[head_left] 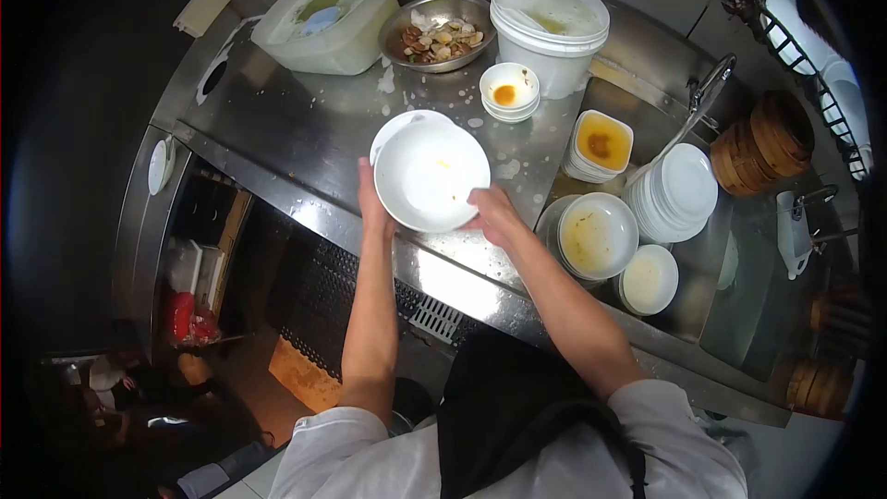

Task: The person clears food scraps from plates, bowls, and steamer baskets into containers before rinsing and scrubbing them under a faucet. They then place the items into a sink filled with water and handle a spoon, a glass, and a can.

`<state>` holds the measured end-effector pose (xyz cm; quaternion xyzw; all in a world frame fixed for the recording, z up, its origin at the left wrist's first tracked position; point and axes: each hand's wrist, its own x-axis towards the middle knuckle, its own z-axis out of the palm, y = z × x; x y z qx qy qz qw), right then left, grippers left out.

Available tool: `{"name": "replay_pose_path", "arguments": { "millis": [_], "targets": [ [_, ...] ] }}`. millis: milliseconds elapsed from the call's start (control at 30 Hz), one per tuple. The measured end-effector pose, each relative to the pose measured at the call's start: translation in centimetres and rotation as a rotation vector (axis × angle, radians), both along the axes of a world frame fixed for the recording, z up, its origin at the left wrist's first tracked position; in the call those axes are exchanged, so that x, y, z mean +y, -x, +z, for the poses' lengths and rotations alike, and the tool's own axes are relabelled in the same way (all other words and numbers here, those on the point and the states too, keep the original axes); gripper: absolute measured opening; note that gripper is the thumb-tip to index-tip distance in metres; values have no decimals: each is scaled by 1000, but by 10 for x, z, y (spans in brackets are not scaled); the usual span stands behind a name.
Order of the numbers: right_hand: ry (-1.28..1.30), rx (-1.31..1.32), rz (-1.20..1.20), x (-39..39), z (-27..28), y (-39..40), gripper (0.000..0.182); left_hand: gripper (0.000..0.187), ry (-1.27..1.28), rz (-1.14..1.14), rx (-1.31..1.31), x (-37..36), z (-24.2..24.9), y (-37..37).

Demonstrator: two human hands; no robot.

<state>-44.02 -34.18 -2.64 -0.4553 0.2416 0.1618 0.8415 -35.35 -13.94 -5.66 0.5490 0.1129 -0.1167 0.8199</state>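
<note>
Two white bowls, one overlapping the other, are held over the steel counter near its front edge. The nearer bowl [431, 177] has a few food specks inside; the other bowl [395, 129] shows behind it at the upper left. My left hand [371, 199] is closed round the left side of the bowls, its fingers partly hidden behind them. On the right side, my right hand [494, 215] grips the nearer bowl's rim. Small stacked bowls [510, 92] with orange sauce in the top one stand just beyond.
Behind are a plastic tub [325, 23], a steel bowl of shells [439, 34] and a white bucket [551, 32]. At right, the sink holds square bowls [602, 140], stacked plates [684, 187] and round bowls [598, 236]. Bamboo steamers [762, 143] stand beyond.
</note>
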Motion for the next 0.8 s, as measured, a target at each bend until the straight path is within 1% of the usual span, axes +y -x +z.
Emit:
{"name": "replay_pose_path", "arguments": {
  "millis": [33,67,100,167,200,233,300,333,367,400,433,467,500,533,567,633,667,700,767,800],
  "targets": [
    [-52,-1,-16,-5,4,4,48,58,-90,10,-24,3,-20,-15],
    [-104,1,-33,-12,7,10,49,57,-284,86,-110,-3,-28,-21],
    [-155,2,-49,-19,7,16,49,56,-573,59,-275,-12,-20,-16],
    [-158,-9,-82,-34,5,27,51,54,-1145,5,-613,-27,-6,-6],
    [-161,-1,-110,-40,7,33,51,50,-1251,-63,-673,-27,-23,-17],
    [-167,11,-138,-47,9,41,51,48,-1380,-69,-664,-25,-41,-21],
    [-187,15,-186,-72,6,60,52,44,-1635,-87,-647,-39,-27,-15],
    [-205,10,-216,-88,-2,73,53,35,-1698,-79,-701,-35,-22,-21],
    [-221,5,-251,-104,-9,87,54,32,-1509,-43,-637,-21,-32,-37],
    [-226,-1,-366,-122,-16,98,55,30,-1317,-6,-566,-6,-44,-54],
    [-227,-6,-479,-140,-22,111,56,29,-1305,106,-571,2,-36,-58],
    [-170,-45,-546,-160,-25,121,57,28,-1293,214,-571,13,-28,-61],
    [-112,-83,-612,-182,-27,126,58,28,-1382,211,-471,29,-34,-70],
    [-85,-94,-631,-201,-23,129,59,33,-1397,213,-424,34,-27,-67],
    [-59,-107,-648,-220,-19,127,60,34,-1438,100,-351,40,-32,-68],
    [-124,-168,-789,-256,-40,111,59,38,-1516,-124,-212,47,-40,-70],
    [-164,-189,-822,-269,-46,99,59,53,-1489,-55,-144,31,-25,-57],
    [-205,-211,-855,-278,-49,90,59,57,-1526,-72,-162,22,-18,-48],
    [10,-230,-852,-282,-39,71,57,66,-1596,-91,-204,7,-11,-39],
    [169,-115,-819,-286,-29,64,54,73,-1591,-133,-170,18,-31,-55]
  ]
}}
